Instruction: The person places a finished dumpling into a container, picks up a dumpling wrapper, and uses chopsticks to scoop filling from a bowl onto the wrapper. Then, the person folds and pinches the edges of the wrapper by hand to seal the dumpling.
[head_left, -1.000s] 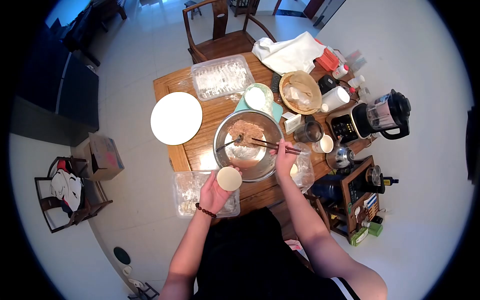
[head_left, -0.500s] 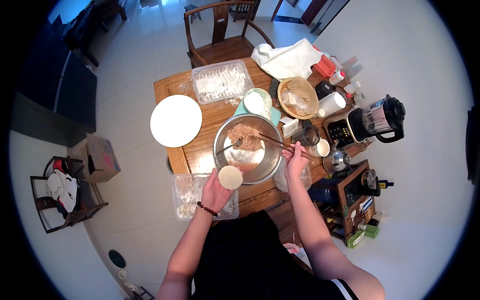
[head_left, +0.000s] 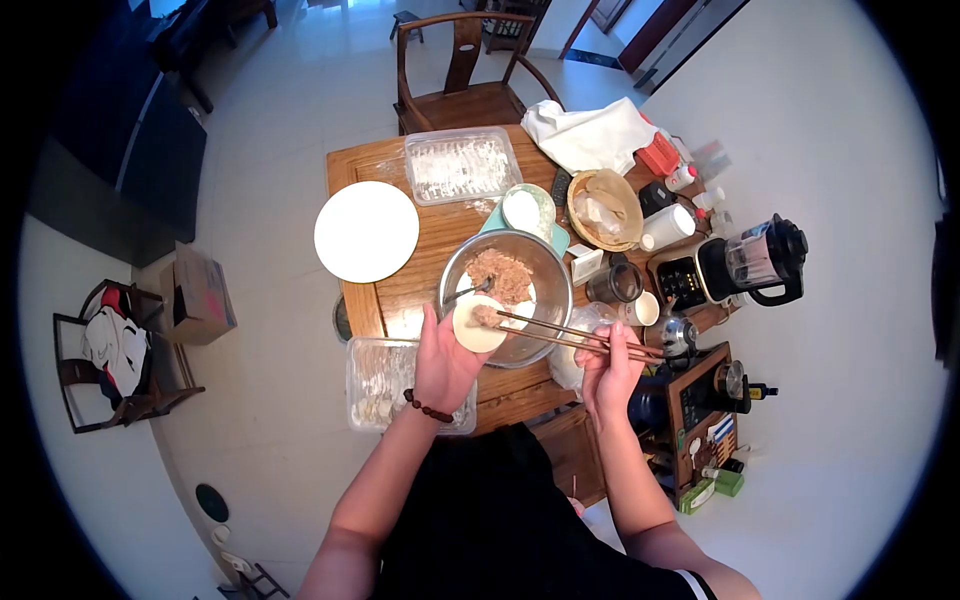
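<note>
Round wrapper (head_left: 474, 338) – pale, smooth, topped with pinkish filling blob (head_left: 486, 316) – cradled on open left hand (head_left: 447, 365) by bowl's (head_left: 553, 290) near edge. Chopsticks (head_left: 580, 343) gripped in curled right hand (head_left: 612, 372), tips at blob. Half second ago wrapper was bare, tips dipped in bowl.

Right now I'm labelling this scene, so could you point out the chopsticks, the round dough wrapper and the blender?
Chopsticks (head_left: 550, 325): head view, on the upper stick's shaft.
Round dough wrapper (head_left: 476, 336): head view, on its pale lower part.
Blender (head_left: 748, 262): head view, on its see-through jug.
</note>
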